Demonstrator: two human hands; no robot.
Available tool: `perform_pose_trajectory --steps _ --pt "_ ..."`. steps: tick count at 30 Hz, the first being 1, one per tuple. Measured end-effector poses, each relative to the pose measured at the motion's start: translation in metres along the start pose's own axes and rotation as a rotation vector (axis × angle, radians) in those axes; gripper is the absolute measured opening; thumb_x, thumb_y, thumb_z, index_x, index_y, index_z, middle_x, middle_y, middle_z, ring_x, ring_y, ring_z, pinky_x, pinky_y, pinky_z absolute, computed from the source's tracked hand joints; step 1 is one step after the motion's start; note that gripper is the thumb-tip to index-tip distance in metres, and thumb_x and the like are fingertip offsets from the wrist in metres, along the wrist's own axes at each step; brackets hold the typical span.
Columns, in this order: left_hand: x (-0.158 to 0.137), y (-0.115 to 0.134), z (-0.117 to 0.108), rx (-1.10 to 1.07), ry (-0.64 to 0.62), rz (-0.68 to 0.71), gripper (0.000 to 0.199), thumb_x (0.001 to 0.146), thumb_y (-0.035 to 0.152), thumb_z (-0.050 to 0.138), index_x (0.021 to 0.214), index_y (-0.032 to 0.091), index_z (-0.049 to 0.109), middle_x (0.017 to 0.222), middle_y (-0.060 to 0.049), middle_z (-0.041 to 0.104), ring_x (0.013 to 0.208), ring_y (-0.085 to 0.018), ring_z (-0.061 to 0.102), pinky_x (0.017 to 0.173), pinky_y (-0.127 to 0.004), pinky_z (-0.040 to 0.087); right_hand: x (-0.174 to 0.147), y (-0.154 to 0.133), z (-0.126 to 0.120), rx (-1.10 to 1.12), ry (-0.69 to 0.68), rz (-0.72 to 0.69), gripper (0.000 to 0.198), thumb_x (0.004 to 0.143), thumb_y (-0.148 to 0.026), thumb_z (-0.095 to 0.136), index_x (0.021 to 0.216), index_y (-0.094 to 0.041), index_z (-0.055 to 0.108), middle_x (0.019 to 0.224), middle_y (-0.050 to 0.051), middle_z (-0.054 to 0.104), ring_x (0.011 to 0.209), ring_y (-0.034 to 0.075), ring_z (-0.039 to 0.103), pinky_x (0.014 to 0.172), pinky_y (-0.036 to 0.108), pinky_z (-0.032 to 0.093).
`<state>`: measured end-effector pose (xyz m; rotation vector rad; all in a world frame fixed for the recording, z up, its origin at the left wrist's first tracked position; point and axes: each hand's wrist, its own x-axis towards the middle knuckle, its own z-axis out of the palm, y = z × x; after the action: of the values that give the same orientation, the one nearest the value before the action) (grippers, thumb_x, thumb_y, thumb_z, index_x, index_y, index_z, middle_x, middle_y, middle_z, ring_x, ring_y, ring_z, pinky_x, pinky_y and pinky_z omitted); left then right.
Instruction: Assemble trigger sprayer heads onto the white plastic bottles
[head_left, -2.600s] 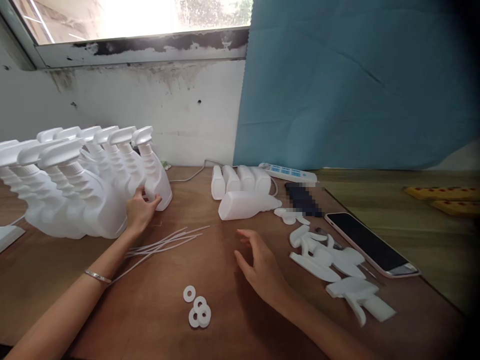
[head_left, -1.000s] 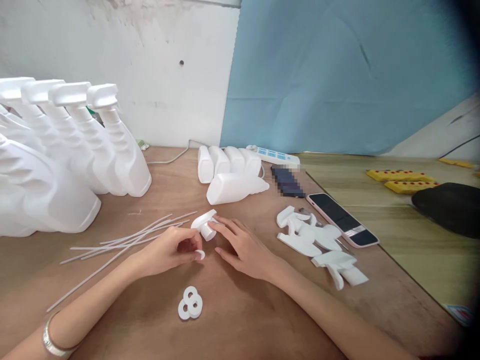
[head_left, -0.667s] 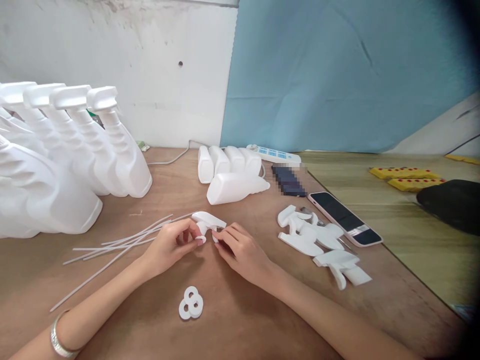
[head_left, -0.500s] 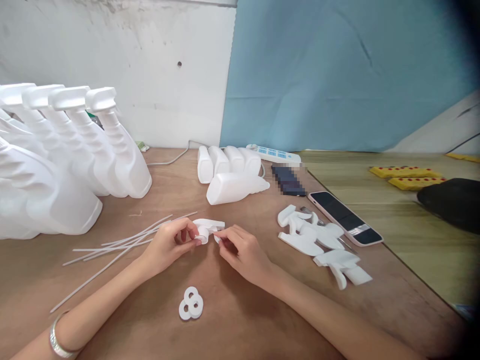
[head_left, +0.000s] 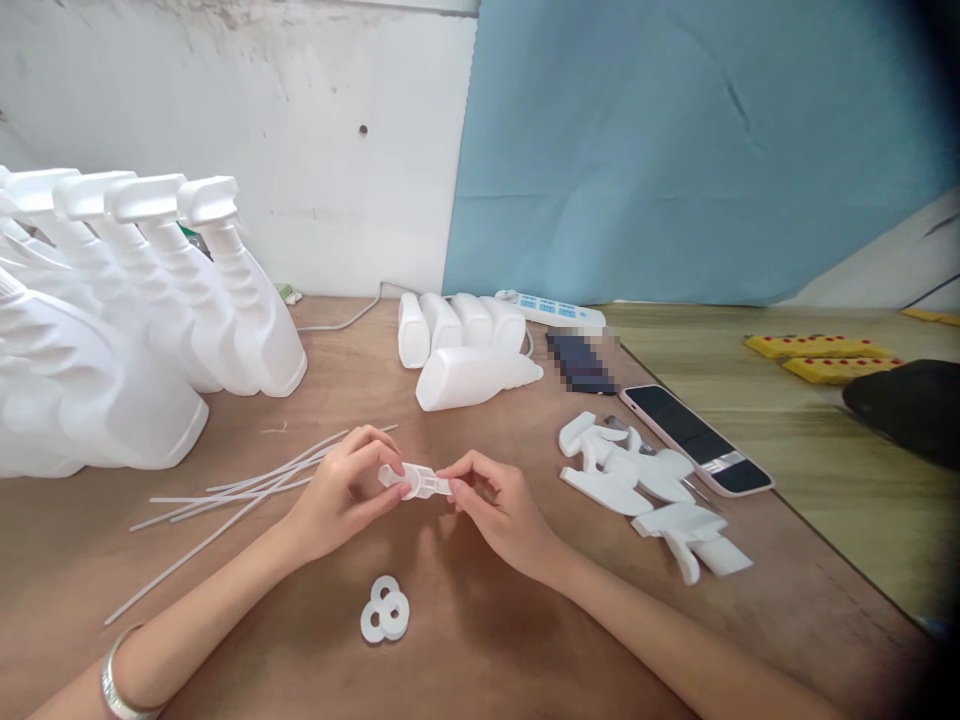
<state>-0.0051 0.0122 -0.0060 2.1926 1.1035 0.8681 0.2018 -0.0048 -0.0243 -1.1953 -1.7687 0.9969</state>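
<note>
Between my hands a white trigger spray head (head_left: pixel 420 482) is held above the brown table, its underside turned toward me. My left hand (head_left: pixel 349 492) pinches its left end between thumb and fingers. On the other end, the thumb and forefinger of my right hand (head_left: pixel 499 508) are closed on the spray head's trigger end; the fingertips hide part of it. Nearer to me lie three white ring washers (head_left: pixel 385 610), partly overlapping. Several thin white dip tubes (head_left: pixel 247 492) are spread beside and behind my left forearm.
More white spray heads (head_left: pixel 622 470) are heaped at the right, beside a phone (head_left: pixel 694 435) and a dark blurred-out device (head_left: pixel 581 362). White spray bottles with heads (head_left: pixel 255 330) stand at the left. Bottles without heads (head_left: pixel 472 378) lie at the back, before a power strip (head_left: pixel 551 308).
The spray head has been turned over, its underside now facing me. My right hand has shifted slightly right and down, with its fingertips on the spray head's right end.
</note>
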Motion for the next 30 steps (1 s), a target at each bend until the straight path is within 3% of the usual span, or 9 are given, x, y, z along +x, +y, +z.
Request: perform_pose_trajectory --steps 3,6,8,11,15,30 --pt "-0.0019 -0.0006 -0.0007 0.032 -0.087 0.121 0.014 0.081 0.031 0.054 0.085 0.018 0.053 0.093 -0.006 0.059 0.083 -0.015 0.056 0.075 -0.028 0.043 0.0013 0.0030 -0.0008 0.061 -0.004 0.065 0.016 0.084 -0.023 0.045 0.081 -0.017 0.060 0.062 -0.002 0.057 0.054 0.010 0.052 0.053 0.021 0.043" --pt "-0.0043 -0.0057 0.0012 0.110 -0.100 0.242 0.022 0.076 0.034 0.061 0.090 0.018 0.052 0.093 -0.006 0.063 0.085 -0.018 0.057 0.077 -0.030 0.042 0.0016 0.0022 -0.0017 0.014 -0.002 0.035 0.019 0.086 -0.024 0.042 0.080 -0.018 0.058 0.064 -0.002 0.055 0.055 0.010 0.050 0.053 0.021 0.042" --pt "-0.0053 -0.0083 0.0029 0.141 -0.070 0.284 0.020 0.077 0.032 0.061 0.088 0.018 0.053 0.091 -0.005 0.064 0.084 -0.017 0.058 0.076 -0.029 0.042 0.0010 -0.0006 -0.0026 -0.053 0.026 -0.067 0.016 0.087 -0.024 0.042 0.082 -0.018 0.056 0.071 0.000 0.056 0.061 0.011 0.051 0.057 0.023 0.043" --pt "-0.0055 -0.0083 0.0047 0.157 -0.055 0.300 0.013 0.079 0.031 0.059 0.081 0.019 0.055 0.088 -0.004 0.065 0.079 -0.014 0.058 0.073 -0.027 0.042 -0.0004 -0.0048 -0.0036 -0.140 0.042 -0.353 0.011 0.083 -0.024 0.049 0.091 -0.019 0.052 0.088 0.005 0.055 0.081 0.016 0.053 0.072 0.029 0.046" --pt "-0.0049 -0.0055 0.0053 0.179 -0.071 0.350 0.016 0.082 0.033 0.055 0.078 0.018 0.057 0.084 -0.005 0.066 0.076 -0.014 0.057 0.072 -0.028 0.040 -0.0017 -0.0059 -0.0028 -0.285 -0.080 -0.570 0.015 0.080 -0.024 0.053 0.094 -0.020 0.052 0.095 0.007 0.055 0.093 0.018 0.053 0.080 0.034 0.045" --pt "-0.0064 -0.0048 0.0057 0.217 -0.075 0.399 0.016 0.085 0.031 0.051 0.083 0.020 0.062 0.087 -0.004 0.067 0.073 -0.014 0.052 0.070 -0.029 0.037 -0.0003 0.0016 -0.0017 -0.499 -0.125 -0.630 0.019 0.081 -0.025 0.054 0.100 -0.020 0.054 0.095 0.007 0.056 0.081 0.016 0.053 0.073 0.031 0.043"
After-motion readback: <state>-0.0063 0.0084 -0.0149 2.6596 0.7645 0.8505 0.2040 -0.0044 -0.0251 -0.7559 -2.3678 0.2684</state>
